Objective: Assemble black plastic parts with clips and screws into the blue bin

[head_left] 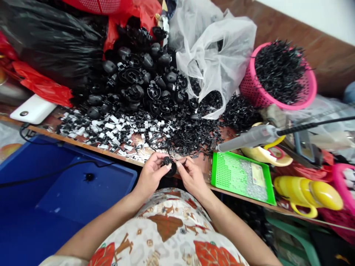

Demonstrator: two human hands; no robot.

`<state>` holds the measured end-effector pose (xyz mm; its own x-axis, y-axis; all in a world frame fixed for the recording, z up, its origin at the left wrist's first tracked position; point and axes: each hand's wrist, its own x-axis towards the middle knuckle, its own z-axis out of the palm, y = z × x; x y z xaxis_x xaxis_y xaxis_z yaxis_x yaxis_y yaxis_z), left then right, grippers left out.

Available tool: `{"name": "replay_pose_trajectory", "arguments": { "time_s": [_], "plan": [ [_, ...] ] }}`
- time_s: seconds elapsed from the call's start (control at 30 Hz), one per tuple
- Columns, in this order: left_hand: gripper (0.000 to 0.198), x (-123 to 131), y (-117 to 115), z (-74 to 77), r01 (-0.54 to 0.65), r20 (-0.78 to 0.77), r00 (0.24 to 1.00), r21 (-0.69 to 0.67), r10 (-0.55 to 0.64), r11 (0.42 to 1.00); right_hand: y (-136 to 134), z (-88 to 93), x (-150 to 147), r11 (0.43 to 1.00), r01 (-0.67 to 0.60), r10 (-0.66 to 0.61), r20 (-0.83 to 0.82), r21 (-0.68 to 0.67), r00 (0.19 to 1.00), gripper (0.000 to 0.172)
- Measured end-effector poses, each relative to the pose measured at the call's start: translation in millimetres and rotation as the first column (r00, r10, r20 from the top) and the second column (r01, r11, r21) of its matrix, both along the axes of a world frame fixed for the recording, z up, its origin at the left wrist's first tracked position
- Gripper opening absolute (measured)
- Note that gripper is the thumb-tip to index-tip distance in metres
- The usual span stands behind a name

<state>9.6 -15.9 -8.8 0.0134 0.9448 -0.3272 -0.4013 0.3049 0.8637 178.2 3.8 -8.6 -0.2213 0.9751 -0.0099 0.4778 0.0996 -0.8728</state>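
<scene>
At the table's front edge my left hand (153,171) is closed around a round black plastic part (172,170), with the thumb on top of it. Close by, my right hand (190,173) pinches at the part's right side; a small dark piece seems to be between its fingertips, too small to name. Just beyond both hands lie a heap of small black clips (191,135) and a scatter of small white pieces (111,131). Behind these rises a pile of larger black plastic housings (146,77).
A green tray (217,171) holding tiny clear pieces sits right of my hands. Above it hangs a grey electric screwdriver (249,138) on a cord. A pink basket (245,83), a yellow bottle (307,190), a white power bank (34,109) and a blue bin (69,184) surround the work area.
</scene>
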Motion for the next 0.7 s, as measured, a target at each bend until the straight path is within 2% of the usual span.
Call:
{"name": "replay_pose_trajectory", "arguments": {
  "time_s": [0.07, 0.13, 0.23, 0.3, 0.4, 0.47, 0.57, 0.7],
  "plan": [
    [0.021, 1, -2, -0.4, 0.008, -0.118, 0.993, 0.057, -0.001, 0.998, 1, -0.4, 6, 1.000, -0.010, 0.009, 0.074, 0.007, 0.997, 0.029],
    [0.020, 0, -2, 0.4, 0.017, -0.194, 0.981, 0.076, -0.002, 0.997, 4, -1.0, 11, 0.999, 0.013, -0.011, 0.066, -0.034, 0.998, 0.027],
    [0.022, -1, -1, 1.6, 0.019, -0.209, 0.978, 0.058, -0.006, 0.998, 10, 0.6, 16, 0.980, 0.048, -0.068, -0.096, -0.194, 0.993, 0.026],
    [0.028, -2, 1, 1.4, 0.017, -0.173, 0.985, 0.015, -0.014, 1.000, 14, 5.3, 15, 0.967, 0.084, -0.131, -0.190, -0.240, 0.973, 0.027],
    [0.036, -3, 2, 1.4, 0.060, -0.165, 0.984, -0.041, -0.066, 0.997, 19, 15.9, 6, 0.971, 0.146, -0.193, -0.264, -0.188, 0.945, 0.027],
    [0.035, -3, 2, 2.7, 0.099, -0.199, 0.975, -0.027, -0.102, 0.995, 22, 21.4, -3, 0.985, 0.091, -0.128, -0.269, -0.144, 0.955, 0.027],
    [0.031, -4, 1, 5.6, 0.143, -0.250, 0.958, 0.001, -0.138, 0.990, 24, 23.5, -14, 0.997, -0.026, 0.013, -0.167, -0.077, 0.986, 0.030],
    [0.029, -5, 2, 8.7, 0.167, -0.305, 0.935, -0.071, -0.181, 0.983, 25, 22.2, -15, 1.000, -0.024, 0.023, -0.070, -0.016, 0.997, 0.032]
  ]
}}
